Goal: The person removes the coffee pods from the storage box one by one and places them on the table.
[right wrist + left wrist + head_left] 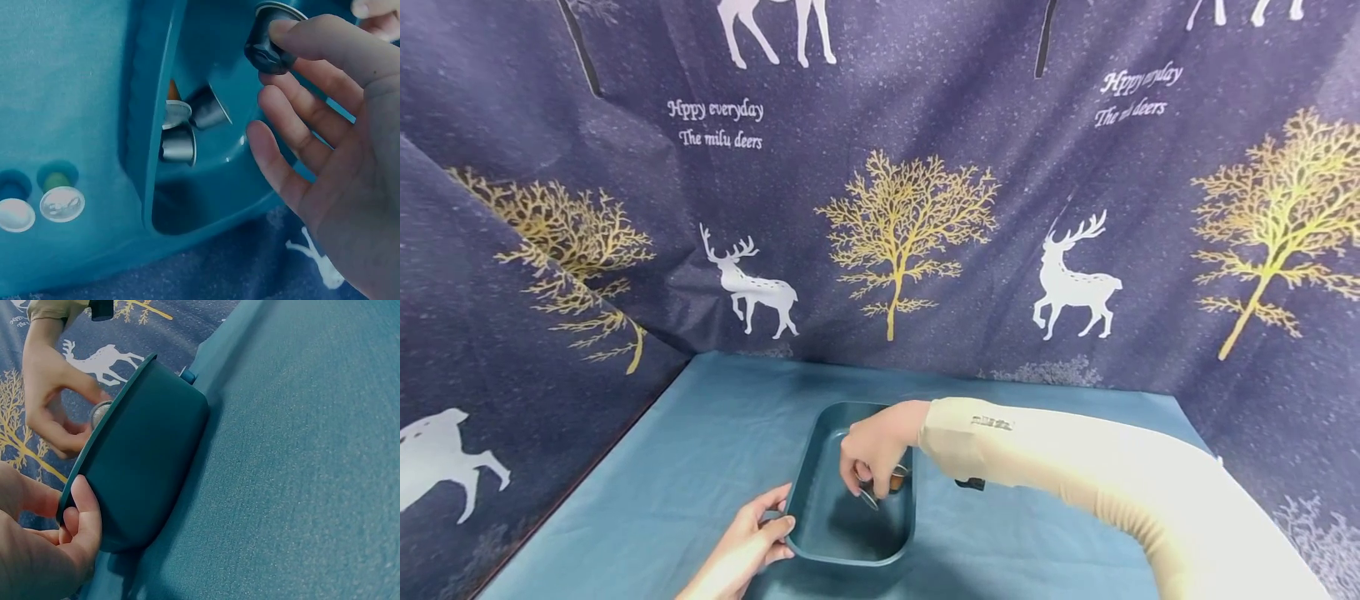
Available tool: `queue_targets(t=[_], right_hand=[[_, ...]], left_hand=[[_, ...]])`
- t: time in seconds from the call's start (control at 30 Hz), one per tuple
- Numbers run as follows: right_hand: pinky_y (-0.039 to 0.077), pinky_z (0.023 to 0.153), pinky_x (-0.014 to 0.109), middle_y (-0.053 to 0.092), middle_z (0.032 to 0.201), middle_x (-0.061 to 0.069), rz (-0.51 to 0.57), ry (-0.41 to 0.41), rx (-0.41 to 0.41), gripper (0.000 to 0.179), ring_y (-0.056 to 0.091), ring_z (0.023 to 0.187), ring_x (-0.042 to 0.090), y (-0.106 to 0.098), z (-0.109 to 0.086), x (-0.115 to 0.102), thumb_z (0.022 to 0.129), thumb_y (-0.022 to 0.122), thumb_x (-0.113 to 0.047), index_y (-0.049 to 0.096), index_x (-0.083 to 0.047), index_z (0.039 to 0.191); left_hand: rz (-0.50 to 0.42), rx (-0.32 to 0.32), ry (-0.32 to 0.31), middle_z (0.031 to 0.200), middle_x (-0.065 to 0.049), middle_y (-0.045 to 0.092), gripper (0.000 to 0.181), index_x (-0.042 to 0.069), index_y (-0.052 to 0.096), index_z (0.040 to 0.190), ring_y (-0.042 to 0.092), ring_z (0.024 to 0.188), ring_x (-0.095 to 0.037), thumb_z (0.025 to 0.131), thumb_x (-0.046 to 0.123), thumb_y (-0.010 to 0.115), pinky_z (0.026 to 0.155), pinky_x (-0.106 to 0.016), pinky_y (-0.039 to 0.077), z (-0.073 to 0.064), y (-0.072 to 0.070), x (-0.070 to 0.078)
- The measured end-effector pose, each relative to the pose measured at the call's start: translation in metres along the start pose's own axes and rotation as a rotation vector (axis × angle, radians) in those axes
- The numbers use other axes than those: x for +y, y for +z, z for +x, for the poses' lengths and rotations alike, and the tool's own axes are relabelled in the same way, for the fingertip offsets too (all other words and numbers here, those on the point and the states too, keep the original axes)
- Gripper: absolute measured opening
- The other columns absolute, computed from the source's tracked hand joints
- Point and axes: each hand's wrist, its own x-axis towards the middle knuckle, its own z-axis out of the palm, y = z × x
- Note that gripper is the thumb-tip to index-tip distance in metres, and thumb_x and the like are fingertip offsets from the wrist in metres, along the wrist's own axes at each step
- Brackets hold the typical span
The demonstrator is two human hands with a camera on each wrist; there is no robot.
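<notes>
A deep teal tray (850,560) stands on the cloth-covered table. My left hand (748,533) grips its near left rim, thumb on one side and fingers on the other. Over the tray's inside, my right hand (876,446) pinches a black coffee capsule (265,47) between thumb and fingers. In the left wrist view the silvery lid (100,414) of this capsule shows just past the rim. Inside the tray, the right wrist view shows a silver capsule (179,145), a dark grey capsule (209,107) and an orange capsule (174,90), lying close together against one wall.
Outside the tray, a green capsule (62,204) and a blue capsule (16,215) lie on the teal tablecloth (730,417), silvery lids showing. In the head view my right sleeve hides that side. A dark curtain (925,108) printed with deer and trees hangs behind the table.
</notes>
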Motion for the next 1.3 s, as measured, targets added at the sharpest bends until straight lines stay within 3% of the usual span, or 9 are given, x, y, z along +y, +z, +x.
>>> queue_targets(t=[0.13, 0.43, 0.67, 0.93, 1.13, 1.3], right_hand=[[0.046, 0.062, 0.011, 0.059, 0.074, -0.01, 0.003, -0.024, 0.055, 0.024, 0.051, 0.064, -0.003, -0.003, -0.005, 0.003, 0.079, 0.076, -0.009, 0.073, -0.02, 0.1], [0.049, 0.07, 0.01, 0.067, 0.092, -0.01, 0.089, -0.069, 0.147, 0.027, 0.057, 0.077, -0.002, 0.0, -0.015, 0.011, 0.08, 0.075, -0.008, 0.072, -0.018, 0.105], [0.049, 0.069, 0.012, 0.069, 0.094, -0.008, 0.133, -0.042, 0.183, 0.035, 0.056, 0.071, -0.002, 0.002, -0.025, 0.014, 0.083, 0.075, -0.008, 0.07, -0.016, 0.117], [0.049, 0.071, 0.011, 0.07, 0.091, -0.007, 0.162, -0.057, 0.246, 0.031, 0.056, 0.069, -0.002, 0.006, -0.038, 0.018, 0.084, 0.073, -0.008, 0.071, -0.016, 0.114], [0.05, 0.076, 0.013, 0.071, 0.097, -0.009, 0.209, -0.042, 0.278, 0.032, 0.06, 0.081, 0.0, 0.011, -0.042, 0.02, 0.083, 0.072, -0.01, 0.071, -0.018, 0.115], [0.051, 0.077, 0.015, 0.072, 0.103, -0.004, 0.218, -0.033, 0.306, 0.032, 0.062, 0.087, 0.002, 0.014, -0.046, 0.023, 0.084, 0.071, -0.012, 0.07, -0.024, 0.113]], left_hand=[[0.003, 0.001, 0.004, 0.117, -0.016, 0.048, 0.058, -0.016, 0.019, 0.15, 0.068, 0.093, -0.019, 0.101, 0.006, 0.043, 0.078, -0.034, 0.056, 0.0, -0.001, 0.0], [0.017, -0.003, -0.001, 0.115, -0.015, 0.05, 0.058, -0.015, 0.02, 0.15, 0.068, 0.091, -0.019, 0.101, 0.008, 0.042, 0.079, -0.036, 0.056, 0.0, -0.001, 0.0], [0.016, 0.005, 0.004, 0.115, -0.015, 0.048, 0.058, -0.015, 0.02, 0.15, 0.067, 0.089, -0.019, 0.101, 0.007, 0.043, 0.076, -0.034, 0.055, 0.001, 0.0, 0.0], [0.01, 0.0, 0.004, 0.116, -0.016, 0.042, 0.058, -0.016, 0.018, 0.15, 0.065, 0.085, -0.017, 0.101, 0.005, 0.042, 0.074, -0.031, 0.054, 0.001, 0.0, 0.0], [0.017, 0.003, -0.003, 0.12, -0.019, 0.038, 0.059, -0.016, 0.018, 0.15, 0.063, 0.084, -0.018, 0.1, 0.005, 0.042, 0.074, -0.031, 0.054, 0.0, -0.001, 0.0], [0.006, -0.027, -0.007, 0.117, -0.017, 0.042, 0.058, -0.015, 0.019, 0.15, 0.067, 0.091, -0.021, 0.1, 0.004, 0.041, 0.078, -0.032, 0.055, 0.0, -0.006, -0.001]])
